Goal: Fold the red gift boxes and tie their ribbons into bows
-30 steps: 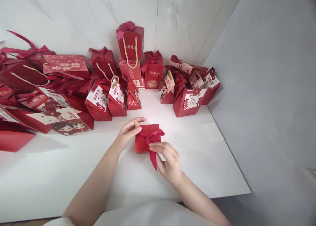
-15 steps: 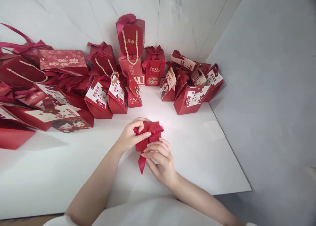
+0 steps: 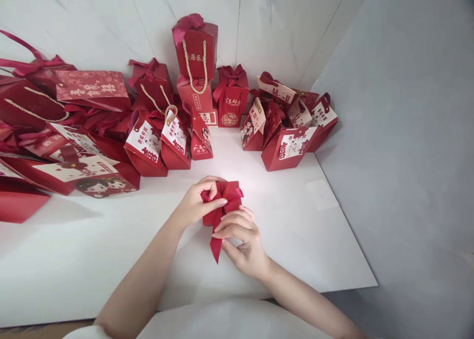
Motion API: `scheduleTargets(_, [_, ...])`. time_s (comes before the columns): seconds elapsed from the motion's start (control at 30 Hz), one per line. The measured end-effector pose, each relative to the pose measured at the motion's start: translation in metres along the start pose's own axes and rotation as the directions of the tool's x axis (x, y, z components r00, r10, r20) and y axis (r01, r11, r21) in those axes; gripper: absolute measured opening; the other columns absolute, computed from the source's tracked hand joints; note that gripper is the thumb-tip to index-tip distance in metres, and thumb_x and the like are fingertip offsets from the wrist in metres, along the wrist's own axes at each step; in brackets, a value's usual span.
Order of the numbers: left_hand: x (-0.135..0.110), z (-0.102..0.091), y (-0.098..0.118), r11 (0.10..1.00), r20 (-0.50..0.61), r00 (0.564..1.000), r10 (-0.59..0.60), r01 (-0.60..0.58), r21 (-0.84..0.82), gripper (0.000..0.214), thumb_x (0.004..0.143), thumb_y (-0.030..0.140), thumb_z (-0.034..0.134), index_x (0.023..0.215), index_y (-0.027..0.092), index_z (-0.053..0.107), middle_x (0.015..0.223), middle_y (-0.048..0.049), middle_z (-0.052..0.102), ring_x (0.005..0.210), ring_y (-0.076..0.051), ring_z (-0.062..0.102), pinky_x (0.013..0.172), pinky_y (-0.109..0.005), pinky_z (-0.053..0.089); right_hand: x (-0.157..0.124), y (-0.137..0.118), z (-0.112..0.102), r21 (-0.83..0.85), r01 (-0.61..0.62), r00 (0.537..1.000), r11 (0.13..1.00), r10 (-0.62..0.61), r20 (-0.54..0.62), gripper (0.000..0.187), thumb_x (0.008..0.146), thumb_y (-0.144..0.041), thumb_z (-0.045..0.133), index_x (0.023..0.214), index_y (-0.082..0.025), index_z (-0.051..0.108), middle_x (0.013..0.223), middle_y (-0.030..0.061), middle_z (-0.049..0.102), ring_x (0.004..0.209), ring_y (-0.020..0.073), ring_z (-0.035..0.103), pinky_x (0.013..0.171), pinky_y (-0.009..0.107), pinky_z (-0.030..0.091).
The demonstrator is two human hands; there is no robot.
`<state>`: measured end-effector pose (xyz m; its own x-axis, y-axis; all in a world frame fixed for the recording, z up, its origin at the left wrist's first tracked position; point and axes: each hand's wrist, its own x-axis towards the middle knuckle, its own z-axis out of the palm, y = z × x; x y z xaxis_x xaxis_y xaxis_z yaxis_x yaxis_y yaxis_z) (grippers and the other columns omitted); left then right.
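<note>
A small red gift box (image 3: 208,218) sits on the white table in front of me, partly covered by both hands. Across its top lies a red ribbon (image 3: 233,193) shaped into a bow, with one pointed tail hanging toward me. My left hand (image 3: 203,200) is closed on the ribbon at the left of the box top, thumb laid over the middle of the bow. The fingers of my right hand (image 3: 240,237) pinch the hanging tail at the box's near right side.
Red gift boxes with cords and bows (image 3: 196,52) stand stacked against the marble wall. More red boxes crowd the left, including one with cartoon figures (image 3: 107,183). A further cluster (image 3: 289,148) stands at the right. The white table (image 3: 296,240) ends at a slanting right edge by a grey wall.
My right hand has shifted slightly to the right and down, taking the ribbon tail along, so the tail hangs straighter. My left hand keeps its place on the bow.
</note>
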<state>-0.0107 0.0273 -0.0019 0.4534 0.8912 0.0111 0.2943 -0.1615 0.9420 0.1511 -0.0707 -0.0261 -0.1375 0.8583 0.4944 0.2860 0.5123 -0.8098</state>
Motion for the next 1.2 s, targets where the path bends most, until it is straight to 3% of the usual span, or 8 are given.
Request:
scheduleTargets(0.27, [0.001, 0.000, -0.001, 1.000, -0.020, 1.000, -0.010, 0.010, 0.013, 0.035, 0.077, 0.029, 0.073, 0.065, 0.020, 0.041, 0.117, -0.0101, 0.063, 0.120, -0.029, 0.056, 0.101, -0.038, 0.039, 0.003, 0.004, -0.007, 0.051, 0.013, 0.991, 0.999, -0.020, 0.136, 0.012, 0.090, -0.025, 0.066, 0.080, -0.028, 0.071, 0.083, -0.0031, 0.074, 0.096, 0.0179, 0.064, 0.111, 0.046, 0.030])
scheduleTargets(0.43, [0.001, -0.006, -0.003, 0.999, -0.058, 0.998, 0.013, -0.014, -0.031, 0.025, 0.080, 0.035, 0.072, 0.075, 0.019, 0.054, 0.125, -0.0101, 0.062, 0.123, -0.028, 0.055, 0.108, -0.040, 0.036, 0.021, -0.017, -0.041, 0.043, 0.036, 0.935, 0.998, -0.048, 0.350, 0.029, 0.088, -0.011, 0.057, 0.111, -0.026, 0.068, 0.122, 0.0039, 0.066, 0.118, 0.0194, 0.057, 0.112, 0.046, 0.035])
scheduleTargets(0.5, [0.000, -0.011, -0.004, 0.996, -0.085, 0.996, 0.020, -0.027, -0.082, 0.024, 0.083, 0.039, 0.069, 0.077, 0.019, 0.057, 0.128, -0.0106, 0.061, 0.126, -0.029, 0.052, 0.109, -0.042, 0.035, 0.035, -0.026, -0.061, 0.130, -0.006, 0.946, 0.991, -0.037, 0.323, 0.033, 0.090, -0.007, 0.049, 0.111, -0.024, 0.067, 0.122, 0.0056, 0.065, 0.116, 0.0186, 0.059, 0.099, 0.039, 0.048])
scheduleTargets(0.6, [-0.002, -0.019, -0.006, 0.979, -0.154, 0.987, 0.040, -0.069, -0.191, 0.023, 0.086, 0.042, 0.065, 0.085, 0.020, 0.060, 0.127, -0.0102, 0.061, 0.128, -0.030, 0.051, 0.107, -0.044, 0.038, 0.058, -0.022, -0.077, 0.202, -0.085, 0.994, 0.976, 0.070, 0.084, 0.023, 0.095, -0.015, 0.049, 0.096, -0.024, 0.069, 0.101, 0.0039, 0.070, 0.099, 0.0187, 0.065, 0.090, 0.036, 0.052])
scheduleTargets(0.73, [-0.005, -0.024, -0.006, 0.990, -0.208, 0.974, 0.093, -0.113, -0.087, 0.021, 0.083, 0.041, 0.068, 0.092, 0.022, 0.065, 0.126, -0.0090, 0.060, 0.129, -0.028, 0.050, 0.111, -0.044, 0.036, 0.073, 0.014, -0.057, 0.300, -0.302, 0.935, 0.905, 0.342, -0.089, 0.019, 0.097, -0.036, 0.053, 0.099, -0.025, 0.068, 0.110, 0.0038, 0.068, 0.108, 0.0207, 0.061, 0.095, 0.036, 0.049])
scheduleTargets(0.87, [-0.008, -0.019, 0.001, 0.987, -0.145, 0.985, 0.091, -0.070, 0.143, 0.015, 0.084, 0.037, 0.068, 0.087, 0.023, 0.068, 0.129, -0.0076, 0.057, 0.128, -0.026, 0.050, 0.110, -0.042, 0.036, 0.066, 0.045, -0.028, 0.402, -0.413, 0.885, 0.817, 0.464, -0.033, 0.034, 0.098, -0.050, 0.046, 0.107, -0.025, 0.067, 0.126, 0.0054, 0.062, 0.127, 0.0233, 0.051, 0.106, 0.039, 0.043])
scheduleTargets(1.0, [-0.009, -0.011, 0.007, 0.969, -0.065, 0.993, 0.101, -0.084, 0.233, 0.011, 0.084, 0.034, 0.068, 0.084, 0.023, 0.068, 0.131, -0.0057, 0.055, 0.128, -0.024, 0.050, 0.108, -0.039, 0.039, 0.059, 0.050, -0.026, 0.370, -0.459, 0.886, 0.808, 0.446, 0.126, 0.037, 0.098, -0.054, 0.046, 0.114, -0.028, 0.068, 0.137, 0.0054, 0.055, 0.134, 0.0232, 0.045, 0.112, 0.040, 0.036])
scheduleTargets(1.2, [-0.008, -0.010, 0.007, 0.975, 0.064, 0.994, 0.094, -0.105, 0.195, 0.008, 0.085, 0.030, 0.067, 0.083, 0.023, 0.068, 0.135, -0.0053, 0.053, 0.131, -0.023, 0.048, 0.110, -0.037, 0.038, 0.060, 0.039, -0.038, 0.330, -0.396, 0.913, 0.857, 0.328, 0.244, 0.025, 0.096, -0.046, 0.056, 0.090, -0.025, 0.069, 0.134, 0.0068, 0.056, 0.140, 0.0220, 0.039, 0.116, 0.038, 0.031])
